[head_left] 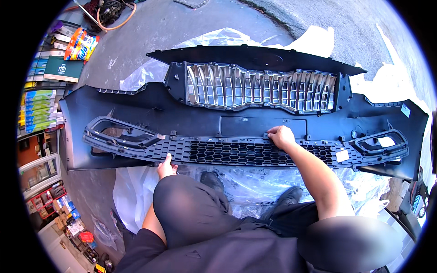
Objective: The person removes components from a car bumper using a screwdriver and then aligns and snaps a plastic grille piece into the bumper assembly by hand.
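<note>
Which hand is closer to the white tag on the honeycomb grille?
Right. The right hand is left of the white tag; the left hand is much farther left.

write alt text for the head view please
A person's left hand is at the lower edge of a long mesh grille, the right hand at its upper edge. It lies across a large black bumper with a slatted silvery grille beyond, and plastic sheeting spreads beneath.

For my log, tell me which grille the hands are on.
The lower grille, black with honeycomb mesh: left hand and right hand touch it. The upper, silvery-slatted grille is untouched.
</note>
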